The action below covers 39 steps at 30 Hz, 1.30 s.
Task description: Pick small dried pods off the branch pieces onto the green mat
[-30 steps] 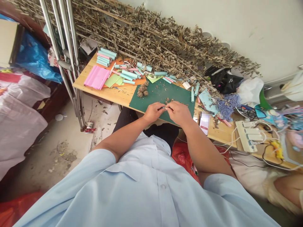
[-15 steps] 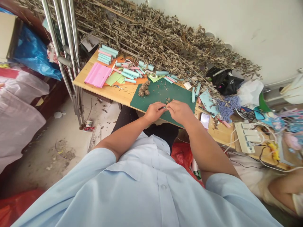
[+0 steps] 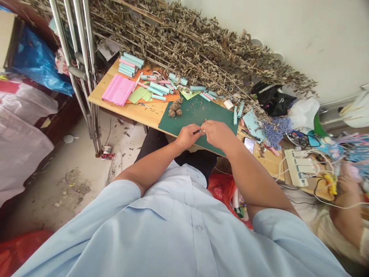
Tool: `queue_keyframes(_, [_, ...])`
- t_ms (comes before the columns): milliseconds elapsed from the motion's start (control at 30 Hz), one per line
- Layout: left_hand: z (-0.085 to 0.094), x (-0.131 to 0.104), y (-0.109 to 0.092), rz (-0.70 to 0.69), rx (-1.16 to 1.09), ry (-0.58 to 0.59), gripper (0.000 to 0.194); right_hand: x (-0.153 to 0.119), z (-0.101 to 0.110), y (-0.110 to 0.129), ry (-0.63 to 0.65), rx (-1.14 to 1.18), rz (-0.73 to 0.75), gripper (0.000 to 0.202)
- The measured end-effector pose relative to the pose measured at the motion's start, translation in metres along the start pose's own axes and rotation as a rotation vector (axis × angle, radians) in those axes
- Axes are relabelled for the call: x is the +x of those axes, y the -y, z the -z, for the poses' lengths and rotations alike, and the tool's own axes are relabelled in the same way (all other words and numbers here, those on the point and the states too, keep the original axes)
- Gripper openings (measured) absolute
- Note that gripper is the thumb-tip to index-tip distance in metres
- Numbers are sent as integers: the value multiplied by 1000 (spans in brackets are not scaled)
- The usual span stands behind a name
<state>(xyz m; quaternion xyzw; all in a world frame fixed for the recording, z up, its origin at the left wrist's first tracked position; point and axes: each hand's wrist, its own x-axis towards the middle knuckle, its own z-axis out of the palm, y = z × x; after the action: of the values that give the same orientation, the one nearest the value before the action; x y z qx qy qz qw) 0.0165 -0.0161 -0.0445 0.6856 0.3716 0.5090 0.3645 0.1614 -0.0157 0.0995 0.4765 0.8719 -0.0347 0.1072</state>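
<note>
My left hand [image 3: 188,136] and my right hand [image 3: 216,133] meet fingertip to fingertip over the near edge of a green cutting mat [image 3: 188,115]. Both are closed in a pinch around something small, mostly covered by the fingers; its kind does not show. Beyond my left hand, a clump of brown dried plant balls [image 3: 175,107] rests on the mat. Brown crumbs are scattered near my right hand. Two light-blue paper rolls [image 3: 238,111] lie at the mat's right edge.
Dried leafy stalks [image 3: 184,46] are heaped along the wall. Paper rolls [image 3: 158,89] and a pink paper sheet [image 3: 118,90] cover the table's left part. Metal crutches [image 3: 83,69] stand at the left. A phone [image 3: 249,145], purple yarn [image 3: 278,130] and a power strip [image 3: 298,167] lie rightward. Another person's arm [image 3: 347,209] shows at right.
My right hand has turned slightly and shifted a little against my left, which stays nearly in place. The other person's arm at right has moved up toward the table.
</note>
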Motion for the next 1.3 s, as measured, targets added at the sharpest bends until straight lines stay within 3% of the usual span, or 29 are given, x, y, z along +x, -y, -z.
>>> queue_keyframes(200, [-2, 0, 5, -16, 28, 2, 19, 8, 8, 10, 43, -55, -23, 18])
queue_keyframes(433, [-2, -1, 7, -4, -2, -20, 27, 5, 3, 3, -94, 148, -102, 16])
queue_keyframes(633, [1, -1, 2, -3, -3, -3, 35, -5, -8, -5, -190, 358, -10, 22])
queue_keyframes(800, [0, -2, 3, -1, -16, -17, 32, -8, -16, -9, -227, 362, -23, 21])
queue_keyframes(1300, [-2, -3, 3, -23, -19, -45, 26, -4, -5, -4, -77, 130, 14, 24])
